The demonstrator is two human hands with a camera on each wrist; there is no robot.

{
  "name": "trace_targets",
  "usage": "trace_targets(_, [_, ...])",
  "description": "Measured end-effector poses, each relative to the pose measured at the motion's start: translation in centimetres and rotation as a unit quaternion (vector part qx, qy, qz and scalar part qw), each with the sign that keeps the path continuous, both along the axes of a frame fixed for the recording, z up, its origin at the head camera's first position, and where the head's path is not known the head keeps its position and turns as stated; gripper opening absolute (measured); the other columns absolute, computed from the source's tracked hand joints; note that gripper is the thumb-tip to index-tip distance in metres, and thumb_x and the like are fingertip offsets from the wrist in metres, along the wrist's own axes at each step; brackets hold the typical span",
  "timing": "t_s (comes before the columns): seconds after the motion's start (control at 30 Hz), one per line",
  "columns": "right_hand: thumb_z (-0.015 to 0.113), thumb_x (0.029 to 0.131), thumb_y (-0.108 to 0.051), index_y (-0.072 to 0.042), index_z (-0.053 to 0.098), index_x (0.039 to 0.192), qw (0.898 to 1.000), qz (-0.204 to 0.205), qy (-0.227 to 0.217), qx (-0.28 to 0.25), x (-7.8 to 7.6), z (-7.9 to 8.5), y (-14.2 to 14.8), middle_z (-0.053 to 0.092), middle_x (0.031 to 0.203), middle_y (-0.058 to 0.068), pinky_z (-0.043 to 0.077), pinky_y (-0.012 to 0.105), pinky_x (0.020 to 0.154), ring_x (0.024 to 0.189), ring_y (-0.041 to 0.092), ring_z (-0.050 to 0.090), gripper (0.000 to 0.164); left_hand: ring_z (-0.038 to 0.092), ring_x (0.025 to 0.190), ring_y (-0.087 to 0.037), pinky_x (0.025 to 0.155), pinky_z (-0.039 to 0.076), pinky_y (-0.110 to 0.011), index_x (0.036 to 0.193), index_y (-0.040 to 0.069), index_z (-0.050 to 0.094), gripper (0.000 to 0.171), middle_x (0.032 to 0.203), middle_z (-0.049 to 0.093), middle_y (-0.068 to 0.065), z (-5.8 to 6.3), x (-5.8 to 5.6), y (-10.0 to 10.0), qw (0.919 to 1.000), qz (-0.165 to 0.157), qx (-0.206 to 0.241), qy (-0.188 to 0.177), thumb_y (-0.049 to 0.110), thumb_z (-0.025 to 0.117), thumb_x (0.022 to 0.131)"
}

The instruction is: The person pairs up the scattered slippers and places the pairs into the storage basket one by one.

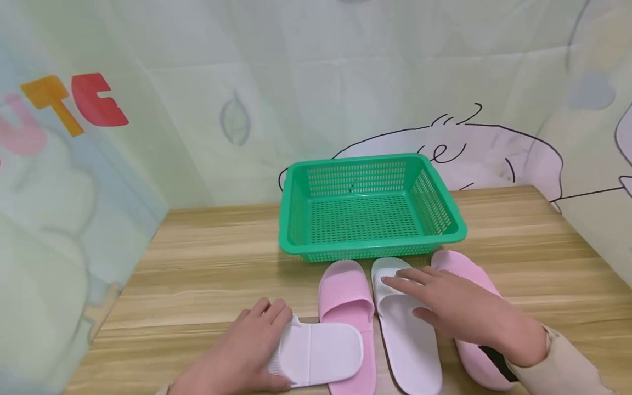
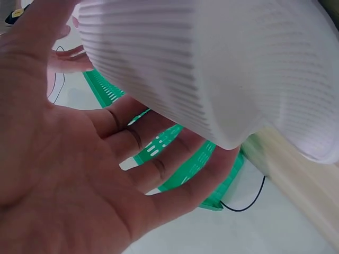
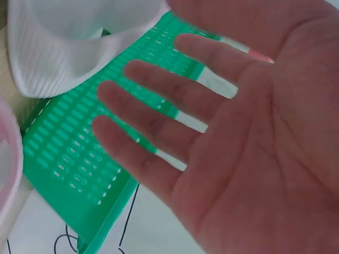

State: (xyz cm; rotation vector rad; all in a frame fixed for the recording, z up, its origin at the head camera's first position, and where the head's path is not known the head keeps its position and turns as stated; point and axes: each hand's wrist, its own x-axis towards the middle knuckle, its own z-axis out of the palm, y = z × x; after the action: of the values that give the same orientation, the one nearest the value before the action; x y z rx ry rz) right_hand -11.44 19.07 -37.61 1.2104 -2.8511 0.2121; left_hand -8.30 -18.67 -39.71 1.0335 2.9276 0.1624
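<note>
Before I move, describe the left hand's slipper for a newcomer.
In front of the green basket, the left hand holds a white slipper. It alone is turned sideways, over a pink slipper; the other white slipper points toward the basket.

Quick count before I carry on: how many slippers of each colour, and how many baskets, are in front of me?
White slippers: 2
Pink slippers: 2
Green basket: 1
Total: 5
</note>
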Motion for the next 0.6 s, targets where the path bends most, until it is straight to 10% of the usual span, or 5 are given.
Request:
trace_targets(0.27, [0.07, 0.07, 0.027, -0.022, 0.052, 0.155, 1.0, 0.01, 0.0, 0.001, -0.4, 0.0, 0.4, 0.059, 0.152, 0.008, 0.059, 0.048, 0.096, 0.132, 0.034, 0.062, 0.099, 0.05, 0.1, -0.02, 0.078, 0.053, -0.043, 0.114, 0.011, 0.054, 0.086, 0.108, 0.052, 0.003, 0.1, 0.2, 0.3, 1.0, 0.004, -0.005, 0.005, 0.054, 0.099, 0.054])
trace_targets(0.6, [0.068, 0.063, 0.033, -0.027, 0.051, 0.157, 0.999, 0.039, -0.017, 0.015, -1.0, -1.3, 0.3, 0.053, 0.158, 0.006, 0.06, 0.047, 0.095, 0.139, 0.035, 0.055, 0.113, 0.052, 0.1, -0.024, 0.079, 0.054, -0.047, 0.114, 0.009, 0.055, 0.087, 0.113, 0.056, -0.002, 0.1, 0.3, 0.3, 0.9999, 0.007, -0.01, -0.005, 0.053, 0.099, 0.054])
